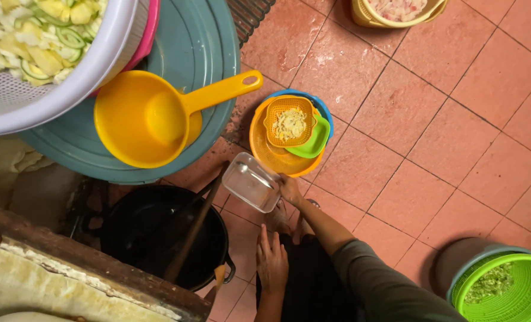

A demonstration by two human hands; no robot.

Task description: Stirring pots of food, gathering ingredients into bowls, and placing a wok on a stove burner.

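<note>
Red floor tiles (432, 149) carry stacked orange baskets (286, 134) and a black pot (164, 235). Right hand (289, 189) grips a clear glass dish (250, 182) by its near edge, fingers clenched on the rim; tilted and held one-sided above the tiles, it could slip and shatter. Left hand (271, 262) rests flat and released on the knee, well apart from the dish

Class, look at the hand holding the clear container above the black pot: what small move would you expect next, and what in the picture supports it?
Probably a further tilt toward the black pot. The right hand grips the clear container by one end, already tipped, its open mouth facing the pot's side. It looks empty or nearly so, though that is hard to tell. The left hand rests on the lap.
</note>
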